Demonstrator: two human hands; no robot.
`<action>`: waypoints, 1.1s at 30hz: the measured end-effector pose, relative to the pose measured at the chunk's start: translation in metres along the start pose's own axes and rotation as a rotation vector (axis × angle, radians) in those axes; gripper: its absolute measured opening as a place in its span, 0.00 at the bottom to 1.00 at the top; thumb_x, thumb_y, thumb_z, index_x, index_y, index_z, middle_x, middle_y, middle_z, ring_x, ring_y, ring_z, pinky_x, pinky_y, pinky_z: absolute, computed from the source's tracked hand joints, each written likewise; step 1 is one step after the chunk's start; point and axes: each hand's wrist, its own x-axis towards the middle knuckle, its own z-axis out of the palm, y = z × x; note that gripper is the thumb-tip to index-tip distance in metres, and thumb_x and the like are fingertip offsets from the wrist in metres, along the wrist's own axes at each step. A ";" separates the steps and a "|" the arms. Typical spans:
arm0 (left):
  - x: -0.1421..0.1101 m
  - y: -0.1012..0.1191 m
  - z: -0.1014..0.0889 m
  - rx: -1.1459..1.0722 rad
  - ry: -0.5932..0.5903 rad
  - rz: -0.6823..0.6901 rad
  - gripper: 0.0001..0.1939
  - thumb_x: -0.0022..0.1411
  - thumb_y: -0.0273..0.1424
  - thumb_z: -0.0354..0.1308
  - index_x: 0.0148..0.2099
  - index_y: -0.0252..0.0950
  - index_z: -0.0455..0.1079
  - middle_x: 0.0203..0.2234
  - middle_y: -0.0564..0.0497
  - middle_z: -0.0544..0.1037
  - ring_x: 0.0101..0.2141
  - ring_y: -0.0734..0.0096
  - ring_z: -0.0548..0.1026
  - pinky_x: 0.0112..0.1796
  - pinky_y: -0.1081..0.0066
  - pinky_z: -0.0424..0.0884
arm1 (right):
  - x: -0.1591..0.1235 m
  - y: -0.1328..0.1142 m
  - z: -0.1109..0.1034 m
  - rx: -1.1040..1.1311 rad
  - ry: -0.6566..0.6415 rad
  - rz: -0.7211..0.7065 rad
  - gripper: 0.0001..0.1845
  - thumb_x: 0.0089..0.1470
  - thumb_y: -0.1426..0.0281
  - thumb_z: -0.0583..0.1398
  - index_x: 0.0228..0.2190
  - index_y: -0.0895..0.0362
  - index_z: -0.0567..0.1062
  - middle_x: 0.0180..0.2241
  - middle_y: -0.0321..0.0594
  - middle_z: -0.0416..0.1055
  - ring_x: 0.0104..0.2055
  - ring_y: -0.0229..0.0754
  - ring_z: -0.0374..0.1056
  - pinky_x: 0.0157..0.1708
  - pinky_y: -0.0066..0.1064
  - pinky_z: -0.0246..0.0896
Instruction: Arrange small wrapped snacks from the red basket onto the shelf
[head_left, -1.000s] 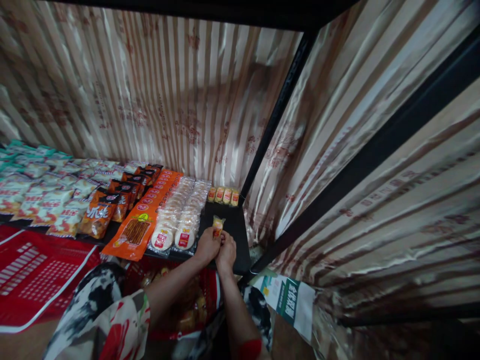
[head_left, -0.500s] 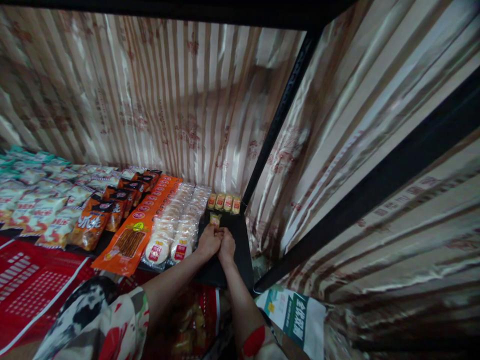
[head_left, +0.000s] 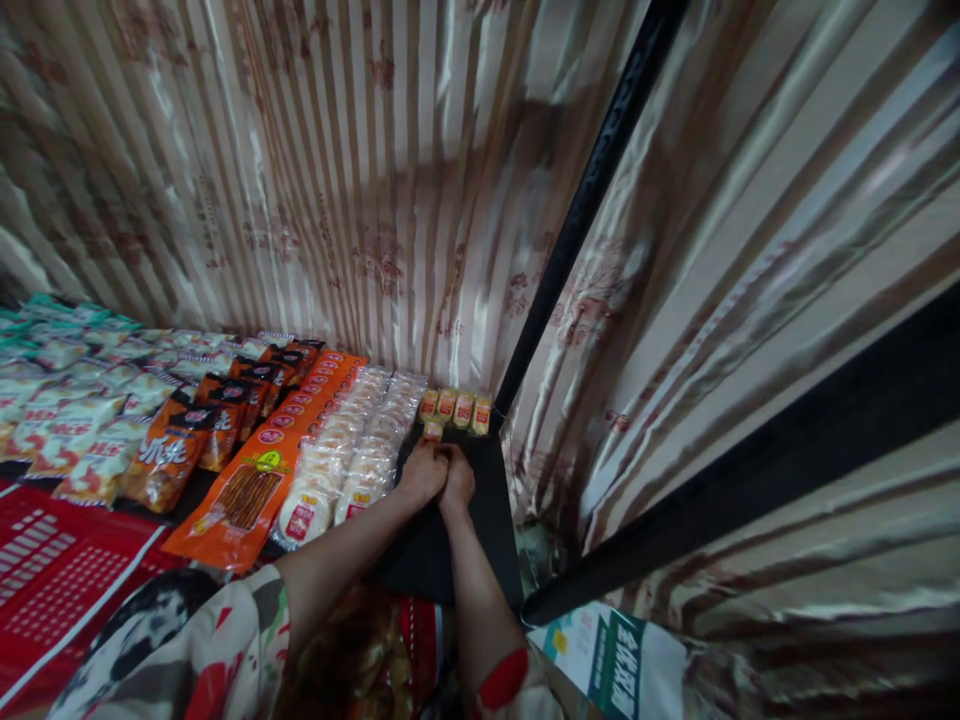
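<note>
Both hands are together over the black shelf board [head_left: 480, 500] in the corner. My left hand [head_left: 422, 474] is closed, with a small yellow-wrapped snack packet [head_left: 433, 431] at its fingertips. Pressed against it, my right hand [head_left: 456, 480] has its fingers curled in; what they grip, if anything, is hidden. Just beyond stands a short row of matching yellow snack packets [head_left: 455, 408] along the back edge. To the left of my hands lie rows of clear-wrapped round white crackers [head_left: 304, 515].
Farther left are a long orange snack bag [head_left: 247, 500], orange-and-black snack bags [head_left: 166, 450] and white snack bags [head_left: 97, 445]. A red basket [head_left: 67, 570] sits below the shelf front. A black post [head_left: 577, 230] rises at the corner before striped curtains [head_left: 337, 200]. A green-and-white package [head_left: 615, 660] lies lower right.
My hands have moved slightly forward, bringing the small packet up close to the row at the back. The view has tilted down a little, so the upper black bar is out of sight.
</note>
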 end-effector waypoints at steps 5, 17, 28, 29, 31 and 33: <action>0.014 -0.007 0.006 -0.030 0.009 0.019 0.17 0.58 0.24 0.46 0.47 0.32 0.71 0.44 0.42 0.75 0.44 0.64 0.72 0.47 0.70 0.64 | 0.012 0.002 0.004 0.006 0.007 -0.023 0.13 0.51 0.71 0.50 0.36 0.53 0.72 0.35 0.37 0.73 0.35 0.39 0.68 0.31 0.28 0.56; 0.034 -0.009 0.017 0.029 0.018 0.025 0.18 0.58 0.24 0.44 0.45 0.31 0.71 0.45 0.41 0.74 0.45 0.63 0.71 0.48 0.68 0.65 | 0.030 0.011 0.012 0.100 0.052 -0.089 0.12 0.50 0.71 0.51 0.34 0.54 0.72 0.33 0.36 0.73 0.35 0.39 0.68 0.32 0.27 0.57; 0.034 -0.001 0.013 0.046 -0.010 0.009 0.19 0.59 0.23 0.43 0.48 0.27 0.70 0.49 0.38 0.71 0.49 0.62 0.69 0.52 0.69 0.61 | 0.034 0.009 0.011 0.125 0.015 -0.032 0.13 0.50 0.70 0.50 0.35 0.54 0.72 0.36 0.37 0.73 0.36 0.40 0.68 0.33 0.28 0.57; 0.035 -0.001 0.013 0.049 -0.011 0.011 0.19 0.59 0.23 0.43 0.48 0.27 0.70 0.49 0.39 0.70 0.49 0.63 0.69 0.52 0.69 0.61 | 0.035 0.009 0.012 0.134 0.023 -0.035 0.13 0.49 0.70 0.50 0.35 0.53 0.72 0.36 0.37 0.73 0.36 0.40 0.68 0.33 0.28 0.57; 0.036 -0.001 0.013 0.059 -0.013 0.011 0.19 0.59 0.24 0.44 0.48 0.29 0.70 0.49 0.40 0.70 0.50 0.64 0.68 0.52 0.70 0.61 | 0.036 0.011 0.014 0.157 0.033 -0.052 0.13 0.49 0.69 0.51 0.35 0.53 0.72 0.36 0.37 0.73 0.36 0.40 0.68 0.34 0.29 0.57; 0.037 -0.001 0.013 0.075 -0.009 0.012 0.19 0.59 0.24 0.44 0.49 0.30 0.69 0.50 0.41 0.70 0.51 0.66 0.67 0.53 0.72 0.60 | 0.036 0.012 0.015 0.184 0.035 -0.070 0.13 0.48 0.68 0.50 0.34 0.53 0.72 0.35 0.37 0.73 0.36 0.40 0.68 0.35 0.29 0.58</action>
